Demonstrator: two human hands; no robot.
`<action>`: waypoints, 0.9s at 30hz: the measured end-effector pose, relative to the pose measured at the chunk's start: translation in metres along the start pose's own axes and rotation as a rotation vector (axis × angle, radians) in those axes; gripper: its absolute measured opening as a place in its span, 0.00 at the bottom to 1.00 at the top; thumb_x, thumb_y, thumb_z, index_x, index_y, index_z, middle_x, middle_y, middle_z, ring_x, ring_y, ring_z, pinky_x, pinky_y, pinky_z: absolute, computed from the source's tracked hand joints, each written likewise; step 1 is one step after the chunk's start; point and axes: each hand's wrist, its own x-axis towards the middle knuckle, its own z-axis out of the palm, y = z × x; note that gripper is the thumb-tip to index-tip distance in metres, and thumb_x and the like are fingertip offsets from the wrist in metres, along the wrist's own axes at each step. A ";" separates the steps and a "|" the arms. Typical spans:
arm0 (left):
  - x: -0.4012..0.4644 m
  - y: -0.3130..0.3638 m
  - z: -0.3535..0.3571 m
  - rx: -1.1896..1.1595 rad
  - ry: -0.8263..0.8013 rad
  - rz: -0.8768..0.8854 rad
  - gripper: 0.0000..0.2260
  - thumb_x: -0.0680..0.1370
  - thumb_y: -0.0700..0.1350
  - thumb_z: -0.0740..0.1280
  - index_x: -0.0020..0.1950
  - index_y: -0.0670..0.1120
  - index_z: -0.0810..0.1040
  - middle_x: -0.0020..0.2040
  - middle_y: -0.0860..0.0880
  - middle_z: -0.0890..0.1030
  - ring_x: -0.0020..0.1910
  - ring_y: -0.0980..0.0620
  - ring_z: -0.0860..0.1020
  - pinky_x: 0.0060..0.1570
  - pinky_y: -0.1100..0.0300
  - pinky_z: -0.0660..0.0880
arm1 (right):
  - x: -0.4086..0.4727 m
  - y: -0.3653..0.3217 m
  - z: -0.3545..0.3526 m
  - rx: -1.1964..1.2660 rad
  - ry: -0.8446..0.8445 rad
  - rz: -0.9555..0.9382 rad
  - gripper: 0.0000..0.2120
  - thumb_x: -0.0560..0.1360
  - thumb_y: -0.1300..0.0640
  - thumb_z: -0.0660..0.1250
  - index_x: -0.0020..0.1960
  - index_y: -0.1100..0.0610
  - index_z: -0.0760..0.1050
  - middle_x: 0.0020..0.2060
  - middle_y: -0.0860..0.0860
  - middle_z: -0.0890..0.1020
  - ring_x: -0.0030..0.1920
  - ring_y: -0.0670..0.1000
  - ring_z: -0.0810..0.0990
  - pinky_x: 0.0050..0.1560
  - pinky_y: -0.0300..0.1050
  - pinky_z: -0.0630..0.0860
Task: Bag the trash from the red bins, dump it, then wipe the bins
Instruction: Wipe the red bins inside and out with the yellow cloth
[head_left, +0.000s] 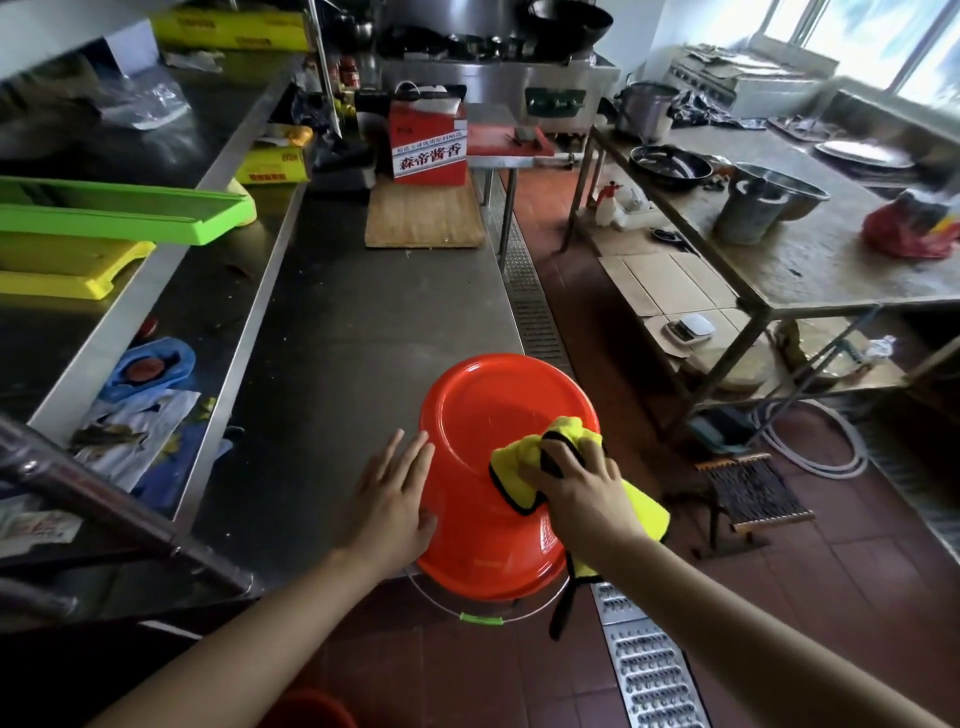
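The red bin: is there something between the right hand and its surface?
Yes. A yellow cloth lies between the right hand and the upturned red bin. The left hand rests directly on the bin's side, nothing between.

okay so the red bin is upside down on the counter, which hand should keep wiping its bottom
Right. The right hand already grips the yellow cloth against the upturned red bin. The left hand holds no cloth and lies flat on the bin's side, well placed to steady it.

red bin (483, 415), yellow black-edged cloth (524, 457), green tray (130, 208)
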 end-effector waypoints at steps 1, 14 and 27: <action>-0.001 -0.001 0.001 -0.097 0.002 0.004 0.42 0.72 0.51 0.68 0.81 0.51 0.48 0.81 0.55 0.49 0.79 0.50 0.46 0.74 0.46 0.57 | 0.000 -0.007 0.001 0.004 0.022 -0.045 0.28 0.74 0.59 0.64 0.71 0.39 0.71 0.72 0.51 0.68 0.67 0.66 0.65 0.59 0.60 0.71; -0.009 -0.002 0.003 -0.935 -0.167 -0.415 0.33 0.71 0.53 0.57 0.71 0.76 0.48 0.77 0.56 0.62 0.64 0.64 0.66 0.57 0.64 0.69 | 0.094 -0.065 -0.019 -0.243 0.056 -0.335 0.22 0.79 0.55 0.60 0.71 0.41 0.71 0.76 0.54 0.61 0.73 0.70 0.58 0.65 0.64 0.65; -0.008 0.006 -0.007 -0.421 0.143 -0.150 0.33 0.78 0.42 0.65 0.79 0.55 0.53 0.79 0.54 0.58 0.78 0.55 0.55 0.73 0.55 0.64 | 0.167 -0.052 -0.046 -0.452 0.040 -0.210 0.18 0.81 0.52 0.58 0.69 0.42 0.73 0.74 0.53 0.62 0.72 0.66 0.59 0.65 0.62 0.66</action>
